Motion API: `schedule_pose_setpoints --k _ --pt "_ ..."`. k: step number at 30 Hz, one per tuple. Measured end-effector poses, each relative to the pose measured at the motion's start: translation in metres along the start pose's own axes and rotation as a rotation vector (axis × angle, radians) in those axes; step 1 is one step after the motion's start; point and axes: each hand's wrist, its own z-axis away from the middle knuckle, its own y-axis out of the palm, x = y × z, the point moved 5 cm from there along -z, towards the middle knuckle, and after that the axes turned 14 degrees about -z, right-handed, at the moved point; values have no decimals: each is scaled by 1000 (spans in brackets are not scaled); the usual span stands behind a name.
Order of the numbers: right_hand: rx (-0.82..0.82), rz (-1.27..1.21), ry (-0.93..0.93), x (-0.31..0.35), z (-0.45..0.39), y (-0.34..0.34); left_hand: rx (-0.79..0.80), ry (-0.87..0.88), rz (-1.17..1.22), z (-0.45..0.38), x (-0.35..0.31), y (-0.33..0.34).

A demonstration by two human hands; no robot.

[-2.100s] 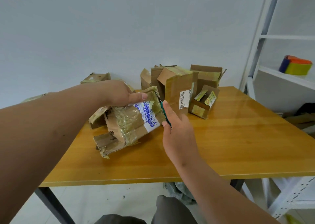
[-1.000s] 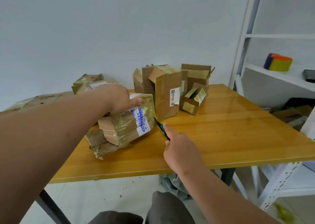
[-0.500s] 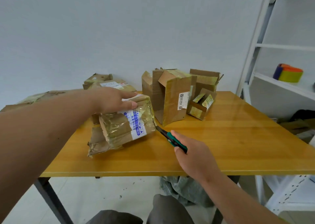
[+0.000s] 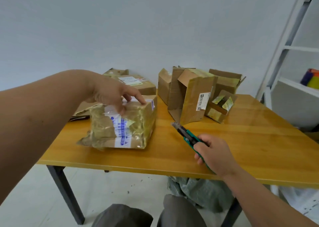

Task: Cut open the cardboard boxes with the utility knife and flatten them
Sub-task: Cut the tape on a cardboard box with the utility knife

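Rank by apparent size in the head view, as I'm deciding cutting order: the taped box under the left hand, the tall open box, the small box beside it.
1. taped box, though it is nearer the camera
2. tall open box, similar
3. small box, clearly smallest

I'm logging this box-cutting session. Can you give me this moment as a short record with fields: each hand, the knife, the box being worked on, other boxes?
left hand: rests on top of the taped box, fingers spread
right hand: grips the utility knife
utility knife: green handle, tip clear of the box, pointing up-left
taped box: on the table, wrapped in tape, blue-printed label
opened boxes: behind, flaps open
flattened cardboard: far left
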Motion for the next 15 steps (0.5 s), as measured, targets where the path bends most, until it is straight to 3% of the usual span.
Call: schedule_pose_setpoints --k 4,7,10,15 --pt "100 -16 63 6 -4 19 36 -56 21 1 2 16" --pt "184 -26 85 10 -3 45 -36 -113 -23 -5 -1 30" --pt "191 31 72 14 -3 49 -138 -116 -42 -10 -3 37" --pt "180 32 105 16 -2 47 -151 -51 100 -12 -5 34"
